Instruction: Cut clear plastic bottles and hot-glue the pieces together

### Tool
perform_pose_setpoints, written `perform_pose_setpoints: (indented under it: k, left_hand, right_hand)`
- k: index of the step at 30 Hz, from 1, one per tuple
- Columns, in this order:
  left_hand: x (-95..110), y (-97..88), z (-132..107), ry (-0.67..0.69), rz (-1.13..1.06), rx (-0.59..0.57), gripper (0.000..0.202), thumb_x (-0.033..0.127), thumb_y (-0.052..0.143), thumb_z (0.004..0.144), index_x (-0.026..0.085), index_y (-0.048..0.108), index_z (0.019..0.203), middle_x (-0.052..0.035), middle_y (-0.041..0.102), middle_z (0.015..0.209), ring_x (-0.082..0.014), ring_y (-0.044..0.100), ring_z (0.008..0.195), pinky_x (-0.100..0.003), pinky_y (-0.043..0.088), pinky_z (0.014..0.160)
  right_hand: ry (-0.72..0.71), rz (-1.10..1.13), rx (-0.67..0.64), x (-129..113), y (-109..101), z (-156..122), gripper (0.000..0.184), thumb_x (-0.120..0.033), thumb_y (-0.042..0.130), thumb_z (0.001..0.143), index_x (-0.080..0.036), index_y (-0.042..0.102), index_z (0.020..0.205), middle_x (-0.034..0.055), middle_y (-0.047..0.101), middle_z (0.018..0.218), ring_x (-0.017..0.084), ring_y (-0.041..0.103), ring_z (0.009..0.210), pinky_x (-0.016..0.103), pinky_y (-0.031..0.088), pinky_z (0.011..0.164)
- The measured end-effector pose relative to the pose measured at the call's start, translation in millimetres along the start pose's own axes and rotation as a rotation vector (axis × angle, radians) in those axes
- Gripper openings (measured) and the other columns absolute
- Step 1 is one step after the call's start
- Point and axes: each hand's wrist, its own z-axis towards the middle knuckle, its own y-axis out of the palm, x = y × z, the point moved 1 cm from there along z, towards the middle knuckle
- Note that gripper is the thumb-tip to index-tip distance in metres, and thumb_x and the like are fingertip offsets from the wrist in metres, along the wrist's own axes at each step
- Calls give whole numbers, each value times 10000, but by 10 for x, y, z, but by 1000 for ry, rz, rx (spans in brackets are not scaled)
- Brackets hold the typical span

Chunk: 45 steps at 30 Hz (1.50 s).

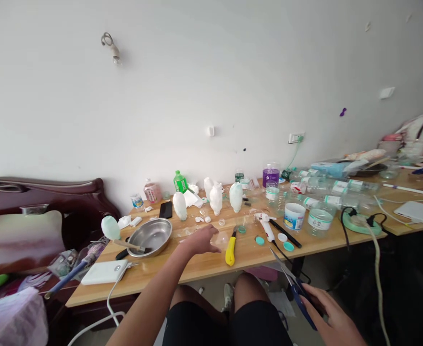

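My left hand (204, 239) reaches over the table with thumb and fingers apart. Just beyond its fingertips lies a clear plastic piece (221, 239); I cannot tell whether they touch. My right hand (332, 315) is closed around the dark blue handles of a pair of scissors (300, 299), held past the table's front edge with the blades pointing up and left. A yellow utility knife (230, 250) rests to the right of my left hand. A white hot glue gun (267, 228) lies farther right, near teal bottle caps (259, 240).
Several white-coated bottle shapes, one (216, 199) central, stand behind my left hand. A metal bowl (152, 236) with a brush and a white power bank (104, 272) are left. Clear bottles (320, 218) and a green power strip (363, 224) with trailing cords crowd the right.
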Motion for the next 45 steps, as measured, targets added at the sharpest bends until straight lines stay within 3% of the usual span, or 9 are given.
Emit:
perform_pose_setpoints:
  k: [8,11,15,19,23,30,37,40,45]
  left_hand:
    - [60,92,-195,35,-70,175,612,452,801,677,235,589,1209,-137,363,1529,-341,360,1406,-518,293,1148]
    - [148,140,-352,40,-174,245,608,421,812,675,245,579,1208,-126,408,1511,-317,358,1410,-501,266,1169]
    - [196,274,-566,7,-384,351,592,459,747,752,249,514,1254,-130,536,1397,-307,451,1352,-505,305,1148]
    - [174,394,-819,-33,-616,424,540,505,543,904,248,344,1335,-147,579,1272,-273,662,1089,-459,514,942]
    - [246,337,-1061,-72,-697,480,680,403,715,804,291,328,1352,-71,509,1186,-136,649,797,-317,547,747]
    - [609,266,-1401,-172,-561,576,669,343,794,720,291,412,1266,-58,495,1225,-105,515,735,-276,511,714]
    - [855,383,-1796,-135,-270,500,794,330,616,889,334,115,1505,-86,498,1279,-214,547,1064,-433,428,1022]
    - [944,406,-1869,-139,-108,628,754,284,664,847,315,232,1465,-99,493,1248,-246,550,1113,-462,441,1024]
    - [1062,442,-1885,-125,57,777,626,272,741,772,279,424,1311,-93,488,1177,-190,646,859,-374,571,812]
  right_hand:
    - [-13,-2,-9,-59,123,-78,409,-545,685,626,-229,685,886,78,733,866,266,714,794,311,582,703]
    - [-81,-11,-106,-175,236,-117,339,-521,664,683,-239,675,871,52,715,811,243,708,743,292,570,676]
    - [-168,-44,-247,-265,402,-210,236,-399,619,773,-243,639,948,42,673,869,218,692,805,279,560,734]
    - [-243,-91,-293,-333,474,-348,550,-372,714,692,-220,520,1184,109,614,1138,258,659,980,358,554,850]
    - [-280,-137,-350,-583,414,-449,572,-436,699,740,-234,463,1220,126,579,1210,273,633,1071,373,532,903]
    - [-187,-147,-500,-1122,319,-581,342,-411,591,821,-255,527,1118,69,684,1026,228,676,923,285,539,793]
    - [-144,-133,-536,-1461,348,-759,242,-336,596,769,-235,527,978,-16,612,800,175,603,761,269,493,737]
    - [-141,-189,-519,-1490,330,-805,275,-332,600,757,-233,537,1005,-8,621,820,181,601,771,267,486,727]
    - [-174,-244,-510,-1580,317,-892,182,-316,622,730,-248,576,892,-1,636,769,186,591,725,250,458,652]
